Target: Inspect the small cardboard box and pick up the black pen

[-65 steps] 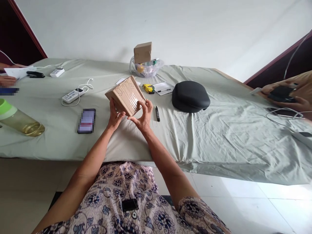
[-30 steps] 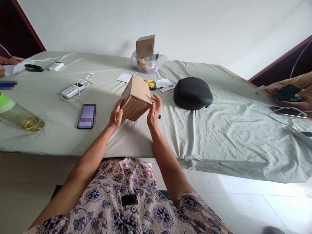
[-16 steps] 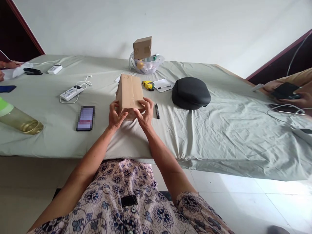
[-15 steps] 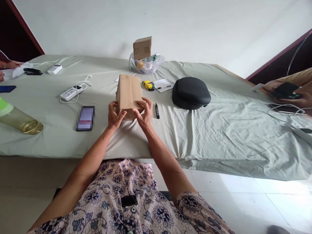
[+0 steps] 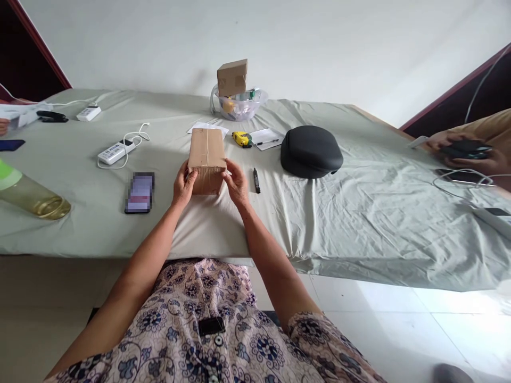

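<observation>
A brown cardboard box (image 5: 206, 155) sealed with clear tape rests flat on the grey-green table cloth (image 5: 359, 197) in front of me. My left hand (image 5: 183, 185) grips its near left corner. My right hand (image 5: 236, 182) grips its near right corner. Both hands have fingers curled against the box's sides. A black marker (image 5: 256, 180) lies just right of my right hand.
A phone (image 5: 140, 192) lies to the left, with a white power strip (image 5: 115, 153) behind it. A black case (image 5: 311, 152), a yellow tape measure (image 5: 241, 139), papers and a clear bowl (image 5: 238, 108) bearing another box (image 5: 232, 77) sit behind. Other people's hands (image 5: 467, 154) are at both ends.
I turned the box over in the air and have set it down flat on the table. Both hands have stayed on it.
</observation>
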Demonstrator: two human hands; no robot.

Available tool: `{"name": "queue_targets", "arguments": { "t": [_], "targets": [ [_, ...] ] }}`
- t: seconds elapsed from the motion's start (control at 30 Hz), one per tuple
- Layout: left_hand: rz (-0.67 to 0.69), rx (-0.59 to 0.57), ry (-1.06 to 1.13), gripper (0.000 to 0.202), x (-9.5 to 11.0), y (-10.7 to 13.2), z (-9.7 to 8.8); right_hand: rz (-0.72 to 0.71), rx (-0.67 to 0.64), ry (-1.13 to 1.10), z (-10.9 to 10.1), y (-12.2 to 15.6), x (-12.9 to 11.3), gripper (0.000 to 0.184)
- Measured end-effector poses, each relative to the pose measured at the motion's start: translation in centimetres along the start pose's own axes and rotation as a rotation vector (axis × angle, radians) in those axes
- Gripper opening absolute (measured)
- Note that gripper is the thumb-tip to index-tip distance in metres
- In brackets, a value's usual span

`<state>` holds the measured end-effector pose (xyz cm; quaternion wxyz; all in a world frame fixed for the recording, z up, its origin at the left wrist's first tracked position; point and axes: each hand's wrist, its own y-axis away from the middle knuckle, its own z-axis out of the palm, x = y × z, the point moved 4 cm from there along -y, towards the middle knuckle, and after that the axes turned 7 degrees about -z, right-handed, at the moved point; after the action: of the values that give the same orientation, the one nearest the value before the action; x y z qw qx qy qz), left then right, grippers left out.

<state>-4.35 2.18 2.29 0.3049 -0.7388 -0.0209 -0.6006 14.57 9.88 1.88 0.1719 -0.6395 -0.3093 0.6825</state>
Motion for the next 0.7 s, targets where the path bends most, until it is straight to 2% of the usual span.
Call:
{"name": "queue_targets", "arguments": {
  "t": [0.1, 0.23, 0.4, 0.7],
  "targets": [
    [-0.014, -0.031, -0.028, 0.074, -0.7, -0.2, -0.1, 0.022, -0.047, -0.061, 0.0, -0.2, 0.7, 0.075],
    [-0.021, -0.063, -0.05, 0.079, -1.6, -0.3, -0.1, 0.054, -0.108, -0.051, -0.2, 0.0, 1.1, 0.073],
    [0.036, -0.06, -0.062, 0.09, -1.6, -0.1, -0.1, 0.098, -0.121, 0.006, -0.4, 0.2, 1.0, 0.073],
    [0.21, 0.059, -0.274, 0.072, 0.2, -0.2, 0.1, 0.13, -0.096, 0.06, -0.7, 0.2, 0.2, 0.071]
  ]
}}
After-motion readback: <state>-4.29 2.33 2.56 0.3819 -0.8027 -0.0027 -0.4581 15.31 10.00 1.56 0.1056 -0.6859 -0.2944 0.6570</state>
